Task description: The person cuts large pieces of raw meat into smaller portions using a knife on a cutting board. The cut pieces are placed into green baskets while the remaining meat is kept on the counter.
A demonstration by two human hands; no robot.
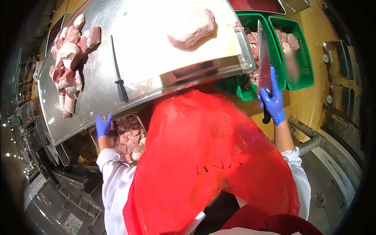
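My right hand (274, 103), in a blue glove, grips a long knife (264, 58) by its black handle. The blade points away from me, over a green basket (252, 94) of meat pieces, and one finger stretches toward the blade. On the left, my blue-gloved left hand (103, 126) is just off the table's near edge, above a metal tray (141, 123) of cut meat pieces (131, 141). Its thumb and fingers are apart; a small meat piece may lie behind them. A large meat slab (192, 29) rests on the white cutting board (231, 47).
A sharpening steel (117, 70) with a black handle lies on the metal table (135, 80). Meat chunks (70, 55) are heaped at its left. A red-lit display (192, 71) sits under the board's near edge. A second green basket (305, 70) and metal pipes (309, 143) are at right.
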